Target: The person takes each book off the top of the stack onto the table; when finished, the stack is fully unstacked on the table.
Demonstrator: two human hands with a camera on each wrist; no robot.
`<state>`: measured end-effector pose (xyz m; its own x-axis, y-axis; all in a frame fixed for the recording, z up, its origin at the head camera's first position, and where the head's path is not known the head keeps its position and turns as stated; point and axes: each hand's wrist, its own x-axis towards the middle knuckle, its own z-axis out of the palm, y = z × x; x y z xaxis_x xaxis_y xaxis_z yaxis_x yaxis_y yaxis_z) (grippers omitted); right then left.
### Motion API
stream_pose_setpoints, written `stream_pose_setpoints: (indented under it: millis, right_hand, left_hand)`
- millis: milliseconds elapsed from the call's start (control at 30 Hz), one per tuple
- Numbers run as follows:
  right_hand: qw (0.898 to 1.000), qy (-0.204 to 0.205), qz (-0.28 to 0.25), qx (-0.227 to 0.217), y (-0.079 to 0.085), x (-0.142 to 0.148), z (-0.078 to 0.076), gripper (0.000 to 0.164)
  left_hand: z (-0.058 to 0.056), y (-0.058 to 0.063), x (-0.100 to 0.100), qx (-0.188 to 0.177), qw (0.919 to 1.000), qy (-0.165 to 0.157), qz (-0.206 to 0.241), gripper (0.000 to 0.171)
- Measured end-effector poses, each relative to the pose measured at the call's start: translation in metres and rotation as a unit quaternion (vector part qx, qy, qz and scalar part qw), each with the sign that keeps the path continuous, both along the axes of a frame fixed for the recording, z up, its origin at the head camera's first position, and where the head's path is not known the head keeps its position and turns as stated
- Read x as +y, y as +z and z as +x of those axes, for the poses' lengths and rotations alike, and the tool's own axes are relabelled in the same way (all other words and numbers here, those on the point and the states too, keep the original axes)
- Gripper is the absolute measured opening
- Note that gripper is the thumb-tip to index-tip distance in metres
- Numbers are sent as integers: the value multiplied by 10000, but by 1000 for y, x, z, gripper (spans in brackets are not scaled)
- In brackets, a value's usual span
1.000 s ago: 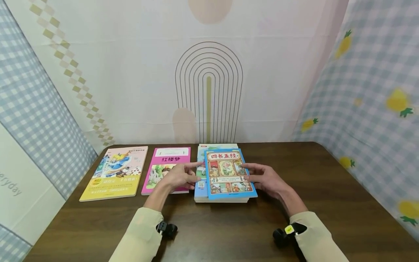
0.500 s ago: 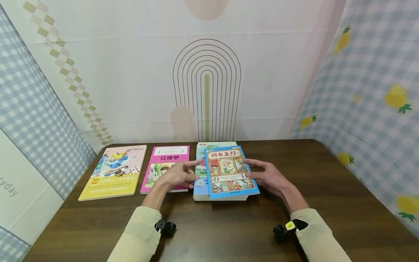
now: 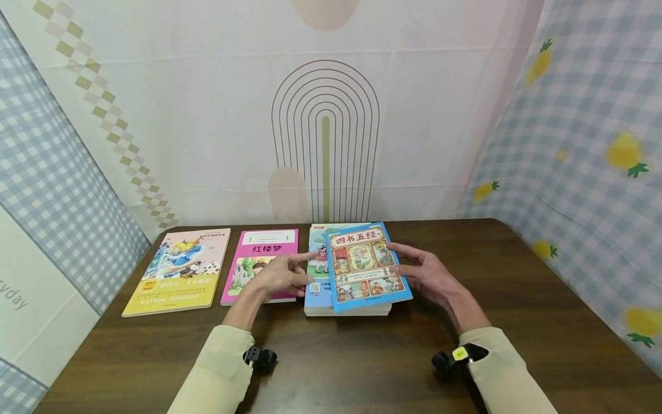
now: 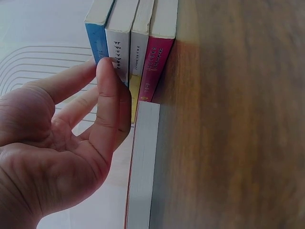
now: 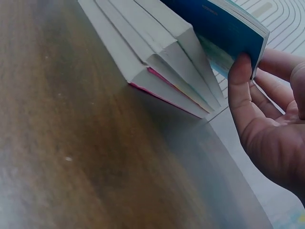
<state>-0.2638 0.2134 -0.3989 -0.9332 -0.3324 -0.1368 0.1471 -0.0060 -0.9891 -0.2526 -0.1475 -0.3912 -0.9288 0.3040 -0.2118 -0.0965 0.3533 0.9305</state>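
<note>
Right hand (image 3: 429,279) pinches blue-bordered book (image 3: 367,269) by right edge, thumb beneath, fingers above: that side tilts clear of stack (image 3: 318,299) at far centre of surface (image 3: 336,362). Left hand (image 3: 281,278), fingers loosely parted, gripping nothing; fingertips at stack's left side, likely steadying it.

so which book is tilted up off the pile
The blue-bordered top book: the right hand pinches its raised edge, while the pile beneath, magenta book and yellow book lie flat.
</note>
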Motion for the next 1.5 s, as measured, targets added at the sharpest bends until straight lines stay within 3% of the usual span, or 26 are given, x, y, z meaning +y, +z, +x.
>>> stream_pose_setpoints:
  millis: [367,767,1033,1500]
  right_hand:
    - [9991,-300,179,238,13,27,0,69]
    - [9979,-580,-127,275,27,68,1,66]
    - [9964,-830,-68,146,22,90,0,73]
    - [9881,-1106,1006,-368,3,95,-8,64]
  left_hand:
    - [0,1,0,-57,10000,-13,-32,67]
    - [-2,0,-1,-58,10000,-30,-32,68]
    - [-1,1,-2,-78,10000,-13,13,68]
    - [-1,1,-2,-124,9999,-15,79,68]
